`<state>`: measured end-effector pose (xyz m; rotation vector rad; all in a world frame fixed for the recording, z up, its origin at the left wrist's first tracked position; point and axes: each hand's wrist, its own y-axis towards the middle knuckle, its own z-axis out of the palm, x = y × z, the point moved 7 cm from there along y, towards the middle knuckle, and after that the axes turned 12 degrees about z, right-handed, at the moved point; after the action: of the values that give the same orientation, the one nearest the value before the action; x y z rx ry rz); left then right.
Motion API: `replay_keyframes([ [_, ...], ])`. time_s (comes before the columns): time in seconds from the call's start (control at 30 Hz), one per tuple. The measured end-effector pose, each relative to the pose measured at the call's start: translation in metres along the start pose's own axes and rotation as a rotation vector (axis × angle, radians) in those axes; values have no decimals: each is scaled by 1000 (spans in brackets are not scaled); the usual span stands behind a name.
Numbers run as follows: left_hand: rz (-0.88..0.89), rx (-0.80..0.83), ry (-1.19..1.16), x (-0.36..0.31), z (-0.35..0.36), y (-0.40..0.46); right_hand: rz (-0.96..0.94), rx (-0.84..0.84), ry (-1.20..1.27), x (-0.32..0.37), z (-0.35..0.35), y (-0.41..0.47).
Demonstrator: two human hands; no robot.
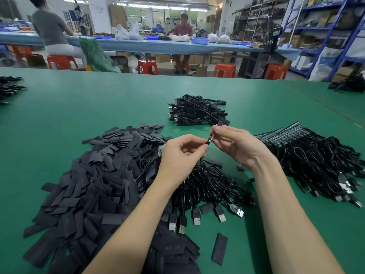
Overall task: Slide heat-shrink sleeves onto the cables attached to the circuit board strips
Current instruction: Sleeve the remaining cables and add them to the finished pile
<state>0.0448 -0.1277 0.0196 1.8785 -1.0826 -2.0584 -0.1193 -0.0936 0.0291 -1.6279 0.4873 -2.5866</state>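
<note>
My left hand (182,155) pinches a black USB cable (199,169) just below its small circuit board strip (210,138). My right hand (235,144) pinches the board's upper end, where a flat black heat-shrink sleeve (219,123) sticks up past my fingers. The board is mostly hidden between my fingertips. Below my hands lies a loose bundle of cables with USB plugs (197,216). A big heap of flat black sleeves (88,186) spreads to the left.
A stack of cables with bare board strips (316,161) lies at the right. A pile of sleeved cables (197,112) sits further back on the green table (79,107). Single sleeves (219,248) lie near the front. More cable heaps sit at both far corners. People work at a bench behind.
</note>
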Motion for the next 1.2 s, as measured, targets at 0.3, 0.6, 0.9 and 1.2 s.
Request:
replay_keyframes([
  [0.3, 15, -29, 58, 2, -1, -2, 11, -7, -78, -4, 0, -1],
  [0.6, 50, -41, 55, -3, -3, -2, 16, 28, -58, -8, 7, 1],
  [0.9, 84, -46, 99, -5, -4, -3, 16, 47, -93, -8, 8, 1],
  [1.2, 114, -47, 127, -8, -4, -4, 26, 54, -117, -9, 7, 0],
])
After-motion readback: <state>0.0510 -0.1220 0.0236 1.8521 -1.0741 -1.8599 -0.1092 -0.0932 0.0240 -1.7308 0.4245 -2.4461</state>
